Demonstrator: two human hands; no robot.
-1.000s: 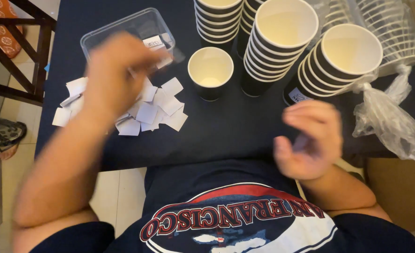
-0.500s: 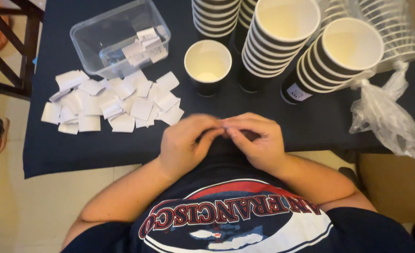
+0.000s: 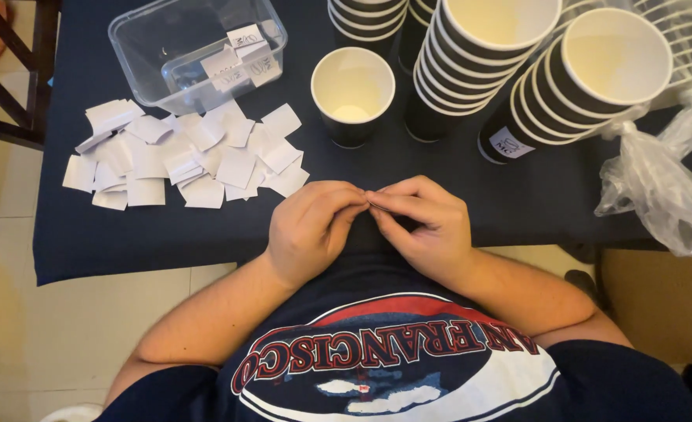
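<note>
My left hand and my right hand meet at the near edge of the dark blue table, just in front of my chest. Their fingertips pinch together on a small paper slip, which the fingers almost wholly hide. A loose pile of white paper slips lies to the left of my left hand. Behind the pile stands a clear plastic box with a few marked slips inside. A single black paper cup, open and empty, stands just beyond my hands.
Tall stacks of black paper cups lean at the back right, another stack beside them. A crumpled clear plastic bag hangs over the right table edge. A dark wooden chair frame stands at the left over a tiled floor.
A second ago my left hand was over the paper pile and my right hand hung apart. Both hands have since come together at the table's near edge, fingertips pinched.
</note>
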